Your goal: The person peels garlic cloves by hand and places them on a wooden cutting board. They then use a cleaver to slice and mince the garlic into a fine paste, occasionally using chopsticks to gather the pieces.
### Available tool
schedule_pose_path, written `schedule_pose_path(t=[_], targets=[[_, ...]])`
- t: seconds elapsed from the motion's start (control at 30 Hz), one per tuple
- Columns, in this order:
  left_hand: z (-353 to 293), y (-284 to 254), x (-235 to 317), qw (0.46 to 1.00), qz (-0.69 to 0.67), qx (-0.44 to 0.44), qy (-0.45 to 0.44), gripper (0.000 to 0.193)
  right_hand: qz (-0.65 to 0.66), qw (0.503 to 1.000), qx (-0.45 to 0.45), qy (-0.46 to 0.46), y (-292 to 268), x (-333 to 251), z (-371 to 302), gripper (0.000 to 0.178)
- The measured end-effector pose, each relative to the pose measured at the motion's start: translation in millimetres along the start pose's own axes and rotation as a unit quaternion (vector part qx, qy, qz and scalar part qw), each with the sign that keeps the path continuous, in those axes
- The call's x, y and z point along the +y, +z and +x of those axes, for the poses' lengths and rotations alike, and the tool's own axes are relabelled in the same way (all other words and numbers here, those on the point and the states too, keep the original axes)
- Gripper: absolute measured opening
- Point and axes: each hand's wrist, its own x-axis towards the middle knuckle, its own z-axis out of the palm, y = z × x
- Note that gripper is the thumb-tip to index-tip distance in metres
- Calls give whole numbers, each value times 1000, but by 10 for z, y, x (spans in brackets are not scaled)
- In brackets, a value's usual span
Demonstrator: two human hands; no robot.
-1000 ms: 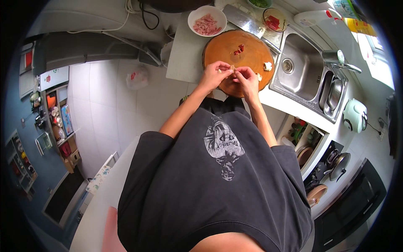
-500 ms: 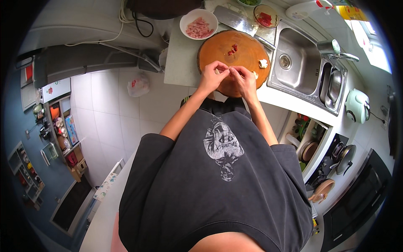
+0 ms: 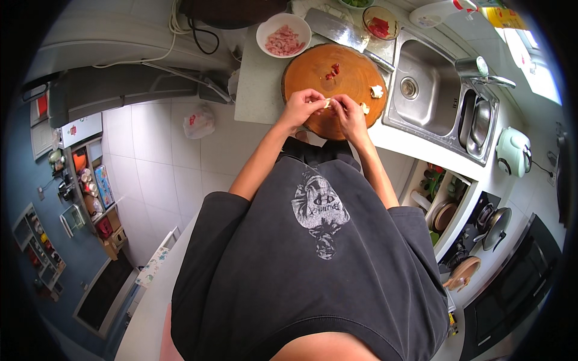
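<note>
Both hands meet over the near part of a round wooden cutting board. A small pale garlic clove shows between the fingertips. My left hand pinches it from one side, and my right hand closes on it from the other. Just right of the right hand lies a whitish garlic piece, with another garlic piece farther off near the board's right edge. Toward the back of the board sit chopped red chili pieces.
Behind the board are a white bowl of sliced pink meat, a cleaver lying flat and a glass bowl with red pieces. A steel sink with a faucet adjoins on the right. A plastic bag rests on the floor, left.
My fingertips have parted slightly, and more of the pale clove shows between them. The left hand has shifted a little to the left; the board and bowls stay put.
</note>
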Motion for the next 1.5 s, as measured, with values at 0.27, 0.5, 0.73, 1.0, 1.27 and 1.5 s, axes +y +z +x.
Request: schedule_pose_path(t=[0.27, 0.5, 0.73, 1.0, 1.27, 1.5], targets=[[44, -146, 45, 992, -83, -44, -89, 15, 1, 1000, -13, -22, -12, -177, 14, 18], [13, -110, 93, 999, -2, -36, 4, 17, 104, 985, -23, 135, -13, -174, 76, 22], [46, -260, 74, 995, -33, -99, 9, 25, 170, 973, -50, 147, -74, -144, 104, 22], [29, -249, 74, 985, -127, -115, -30, 22, 192, 973, -35, 124, -48, -349, 105, 21], [116, -294, -157, 977, -185, -104, 12, 42, 127, 985, 94, 72, -97, -236, 136, 14], [162, -84, -222, 957, -209, -37, 196, 43, 81, 995, 61, -6, 33, -533, 435, 15]])
